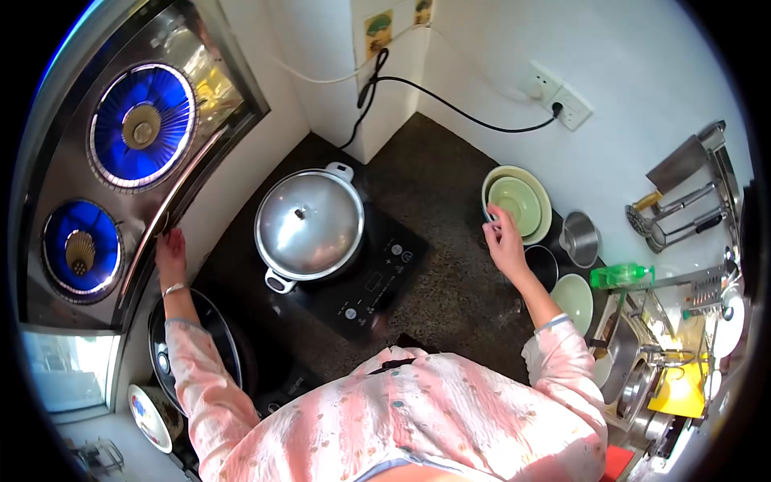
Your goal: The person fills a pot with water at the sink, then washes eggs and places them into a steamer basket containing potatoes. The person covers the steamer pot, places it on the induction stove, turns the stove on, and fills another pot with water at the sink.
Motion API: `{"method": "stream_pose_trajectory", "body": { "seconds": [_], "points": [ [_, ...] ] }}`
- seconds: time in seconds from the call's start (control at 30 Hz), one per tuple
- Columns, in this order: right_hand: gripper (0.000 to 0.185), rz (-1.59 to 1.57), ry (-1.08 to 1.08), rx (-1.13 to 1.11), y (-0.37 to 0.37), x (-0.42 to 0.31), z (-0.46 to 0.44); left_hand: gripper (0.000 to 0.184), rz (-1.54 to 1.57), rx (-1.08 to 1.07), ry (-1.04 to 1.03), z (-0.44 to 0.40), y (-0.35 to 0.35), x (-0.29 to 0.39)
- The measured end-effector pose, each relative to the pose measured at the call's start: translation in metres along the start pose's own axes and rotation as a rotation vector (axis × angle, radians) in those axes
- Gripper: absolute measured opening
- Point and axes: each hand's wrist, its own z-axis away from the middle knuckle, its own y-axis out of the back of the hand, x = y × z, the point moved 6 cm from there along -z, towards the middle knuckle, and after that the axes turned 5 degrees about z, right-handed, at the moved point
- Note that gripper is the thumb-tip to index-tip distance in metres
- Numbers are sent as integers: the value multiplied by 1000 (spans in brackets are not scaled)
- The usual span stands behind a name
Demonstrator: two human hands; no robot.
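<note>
My left hand (171,251) is raised at the lower rim of the metal range hood (205,165); its fingers are bunched at the edge, and what they pinch is too small to make out. My right hand (506,245) is at the near left edge of the nested green bowls (542,197), fingers loosely bent and apart, with nothing visible between them. Between my hands, a lidded silver pot (309,225) sits on the black induction cooktop (377,277). A dark round lid or pan (217,333) lies beneath my left forearm.
Near my right forearm are a metal cup (580,238), a dark bowl (542,265), a pale green bowl (573,301) and a green bottle (622,275). Utensils (683,209) hang on the right wall. A black cord (474,120) runs to the socket. A dish rack (634,361) stands lower right.
</note>
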Motion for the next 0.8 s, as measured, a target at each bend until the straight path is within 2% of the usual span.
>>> {"method": "stream_pose_trajectory", "body": {
  "seconds": [0.07, 0.17, 0.23, 0.3, 0.33, 0.4, 0.6, 0.67, 0.73, 0.8],
  "points": [
    [51, 103, 29, 160, 35, 18, -31, 34, -1, 5, 58, 22, -9, -8],
    [58, 254, 15, 337, 97, 41, -83, 33, -103, -102, 75, 72, -28, -24],
    [62, 507, -45, 353, 132, 41, -116, 29, -147, -169, 124, 114, -42, -37],
    [67, 796, -12, 331, 154, 46, -143, 29, -174, -184, 148, 146, -46, -48],
    [67, 791, -10, 323, 162, 49, -152, 29, -203, -199, 169, 160, -47, -54],
    [69, 1089, -30, 199, 167, 49, -167, 30, -203, -190, 186, 184, -49, -61],
    [75, 1265, -10, 132, 169, 78, -187, 32, -215, -133, 184, 238, -39, -71],
    [74, 1220, -10, 142, 166, 79, -190, 34, -251, -95, 163, 247, -34, -73],
    [73, 1193, -28, 170, 162, 77, -185, 36, -372, -43, 46, 253, -29, -74],
    [70, 1052, 100, 235, 152, 55, -171, 38, -412, -55, 4, 258, -25, -81]
  ]
}}
